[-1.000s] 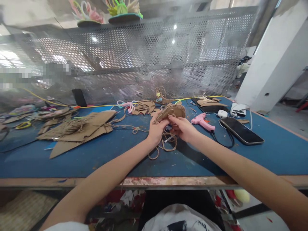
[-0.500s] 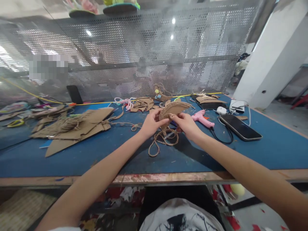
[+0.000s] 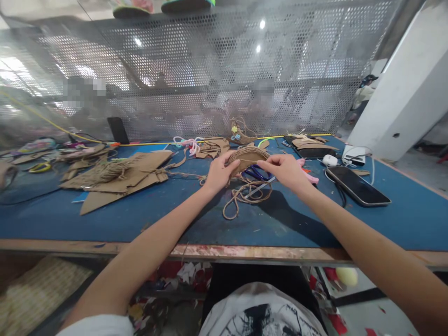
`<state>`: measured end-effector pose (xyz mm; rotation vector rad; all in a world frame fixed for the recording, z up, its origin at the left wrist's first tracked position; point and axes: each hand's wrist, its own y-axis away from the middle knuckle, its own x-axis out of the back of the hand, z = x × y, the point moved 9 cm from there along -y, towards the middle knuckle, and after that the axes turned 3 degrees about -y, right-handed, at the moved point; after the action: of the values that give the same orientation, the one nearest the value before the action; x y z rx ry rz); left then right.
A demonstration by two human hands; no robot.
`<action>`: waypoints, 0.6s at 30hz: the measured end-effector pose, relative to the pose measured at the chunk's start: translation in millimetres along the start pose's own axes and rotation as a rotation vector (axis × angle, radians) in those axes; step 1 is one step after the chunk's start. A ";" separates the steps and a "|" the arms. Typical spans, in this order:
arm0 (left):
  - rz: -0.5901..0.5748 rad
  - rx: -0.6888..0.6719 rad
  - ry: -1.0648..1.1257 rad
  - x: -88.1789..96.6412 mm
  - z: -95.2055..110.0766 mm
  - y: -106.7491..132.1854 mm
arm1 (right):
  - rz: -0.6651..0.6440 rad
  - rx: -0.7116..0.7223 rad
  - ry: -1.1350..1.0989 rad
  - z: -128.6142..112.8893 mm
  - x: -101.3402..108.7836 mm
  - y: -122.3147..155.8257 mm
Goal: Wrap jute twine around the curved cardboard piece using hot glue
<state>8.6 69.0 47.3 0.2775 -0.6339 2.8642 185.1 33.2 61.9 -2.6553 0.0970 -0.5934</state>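
My left hand [image 3: 217, 173] grips the left end of a twine-wrapped cardboard piece [image 3: 248, 157], held a little above the blue table [image 3: 140, 219]. At the piece's right side, my right hand [image 3: 285, 170] pinches the brown twine against its edge. Loose loops of the same twine [image 3: 245, 198] trail down onto the table below both hands. Blue-handled scissors [image 3: 257, 173] lie on the table just under the piece.
Cut cardboard sheets and twine [image 3: 119, 179] lie at the left. A pink glue gun [image 3: 310, 177], a dark phone [image 3: 359, 185] and a white charger [image 3: 353, 156] sit at the right. A perforated metal screen [image 3: 210, 74] closes the back; more cardboard scraps [image 3: 212, 147] lie along it.
Both hands have lifted the wrapped piece slightly and moved apart; my right hand has shifted right along the piece's edge, uncovering the scissors below. The camera view has tilted a little.
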 end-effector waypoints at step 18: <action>-0.036 -0.080 -0.273 -13.4 12.1 12.3 | 0.318 0.209 -0.139 -2.1 16.4 8.2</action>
<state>20.4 50.8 50.2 0.6681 -0.7803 2.7808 199.2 22.3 66.7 -2.4017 0.3857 -0.2962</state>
